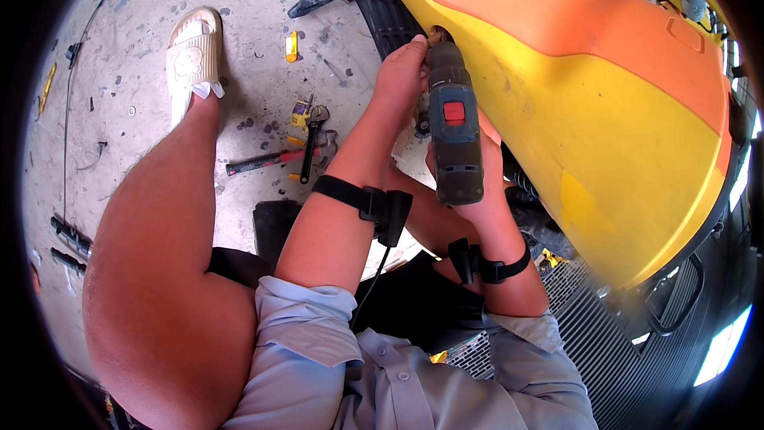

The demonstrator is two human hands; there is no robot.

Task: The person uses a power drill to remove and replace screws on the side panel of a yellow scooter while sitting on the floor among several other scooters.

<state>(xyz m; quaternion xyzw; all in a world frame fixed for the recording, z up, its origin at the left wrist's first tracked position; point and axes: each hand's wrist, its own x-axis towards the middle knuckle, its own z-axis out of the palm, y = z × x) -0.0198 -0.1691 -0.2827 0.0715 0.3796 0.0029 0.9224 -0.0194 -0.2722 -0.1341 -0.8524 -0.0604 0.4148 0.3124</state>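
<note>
A dark cordless drill (456,143) with a red patch on top points away from me. My right hand (482,191) is wrapped round its handle, mostly hidden beneath the tool's body. The drill's front end meets a round recess in the yellow edge of a large yellow and orange body panel (573,95). Beside that front end is my left hand (404,68), its fingers closed near the recess. What those fingers pinch is hidden.
On the stained floor to the left lie a red-and-black hammer (267,162), a black adjustable wrench (310,147) and a yellow utility knife (291,46). A black ribbed footrest (388,16) sits beyond my left hand. A ridged metal surface (613,350) is at lower right.
</note>
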